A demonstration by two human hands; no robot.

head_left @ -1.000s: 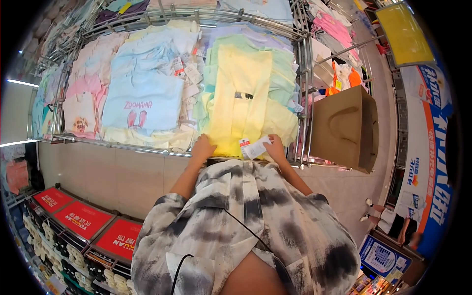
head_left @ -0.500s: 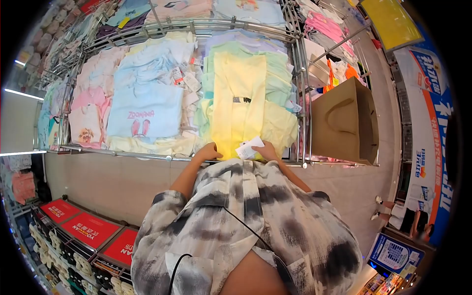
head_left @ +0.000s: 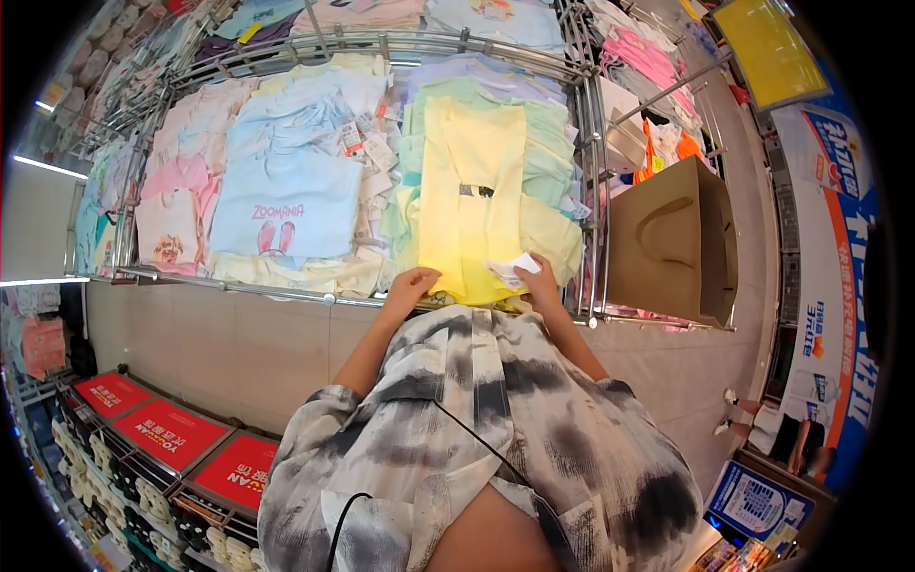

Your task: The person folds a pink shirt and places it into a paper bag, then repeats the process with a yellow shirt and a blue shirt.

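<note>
In the head view, both hands reach forward to the near edge of a wire display table [head_left: 329,300] stacked with folded clothes. The left hand [head_left: 410,286] lies on the near hem of a yellow garment [head_left: 472,205], fingers curled down over the fabric; it looks pressed flat rather than pinched, though the edge of the patterned shirt [head_left: 486,429] hides the palm, so I cannot tell whether it grips anything. The right hand [head_left: 538,281] sits just right of it on the same hem, thumb and fingers closed on a white paper tag [head_left: 510,267] that juts left from the fingertips.

The yellow garment lies directly ahead of both hands, its long axis running from the near rail away toward the far rail, with a small dark label [head_left: 475,190] about halfway up. The two hands bracket its near end, left hand at the left corner and right hand at the right, roughly equally close; the tag is already with the right hand.

To the left of the yellow stack lies a pale blue shirt [head_left: 286,205] with pink lettering. To the right, beyond the table's upright, a brown paper bag [head_left: 672,243] hangs from the rail
</note>
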